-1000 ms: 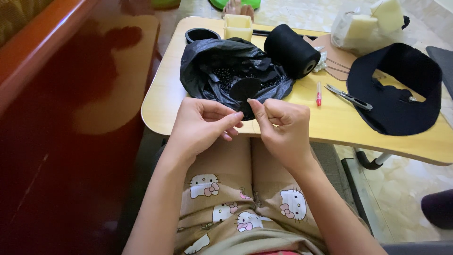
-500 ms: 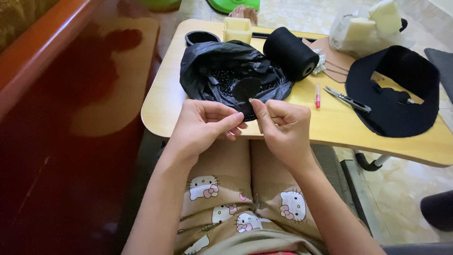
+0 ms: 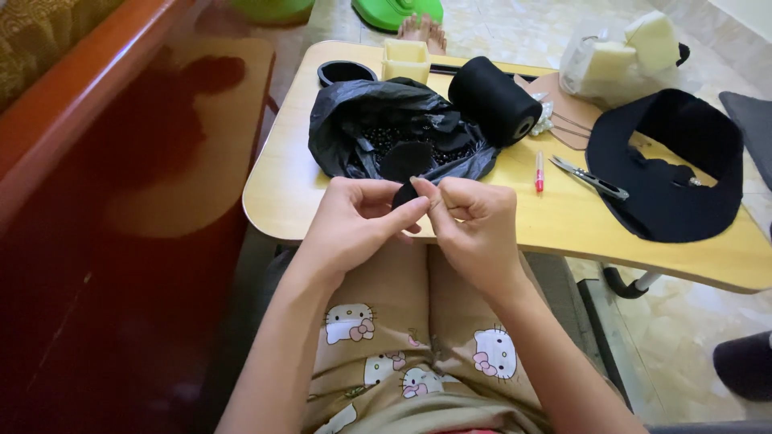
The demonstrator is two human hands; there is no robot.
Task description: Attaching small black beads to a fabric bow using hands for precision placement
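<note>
A pale wooden table (image 3: 563, 217) with rounded corners and a smooth, faintly glossy top fills the upper half of the view, its right end cut off by the frame. At about three o'clock on it lies a curved black fabric piece (image 3: 667, 173), matte and crescent-shaped. Toward eleven o'clock a crinkled black plastic bag (image 3: 354, 120) gapes open, small dark beads inside hard to tell apart. At twelve o'clock a cylindrical spool of black thread (image 3: 492, 108) lies on its side, and between it and the crescent rest metal snips (image 3: 591, 178) and a slim red pen (image 3: 539, 170). At the table's six o'clock edge, above the lap, the left hand (image 3: 354, 225) and right hand (image 3: 474, 221) meet, fingertips pressed together, pinching a small black fabric piece (image 3: 404, 193); most of it is hidden by the fingers, so its shape cannot be told.
</note>
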